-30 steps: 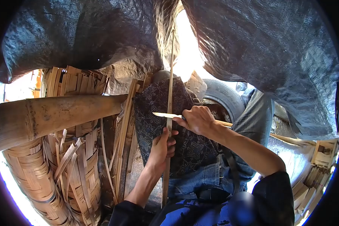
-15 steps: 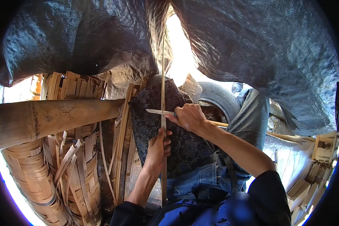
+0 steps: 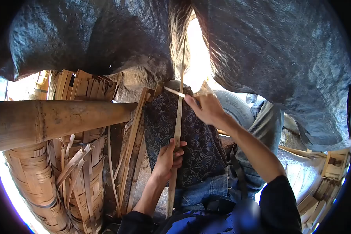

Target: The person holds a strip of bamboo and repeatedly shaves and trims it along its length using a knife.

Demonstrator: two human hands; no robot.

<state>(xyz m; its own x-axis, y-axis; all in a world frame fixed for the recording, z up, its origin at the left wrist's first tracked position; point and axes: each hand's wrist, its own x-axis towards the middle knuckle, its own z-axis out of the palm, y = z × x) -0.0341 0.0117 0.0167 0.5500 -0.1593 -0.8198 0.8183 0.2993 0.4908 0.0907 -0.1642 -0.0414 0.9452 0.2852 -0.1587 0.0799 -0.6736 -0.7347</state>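
A long, thin bamboo strip (image 3: 178, 124) runs upright through the middle of the view, over a dark patterned cloth (image 3: 199, 150) on the lap. My left hand (image 3: 169, 159) is closed round its lower part. Higher up, my right hand (image 3: 207, 109) grips a knife whose handle is hidden in the fingers. The knife's pale blade (image 3: 174, 92) points up and left and crosses the strip near the cloth's upper edge.
A thick bamboo pole (image 3: 66, 120) crosses the left side above woven bamboo baskets (image 3: 29, 171). Split bamboo pieces (image 3: 130, 156) stand beside the cloth. A tyre (image 3: 236, 109) lies behind my right hand. Dark sheeting (image 3: 269, 46) hangs above.
My right hand and the knife have moved up along the strip, away from my left hand, and the blade is now tilted. My left hand keeps its hold. The view has shifted slightly.
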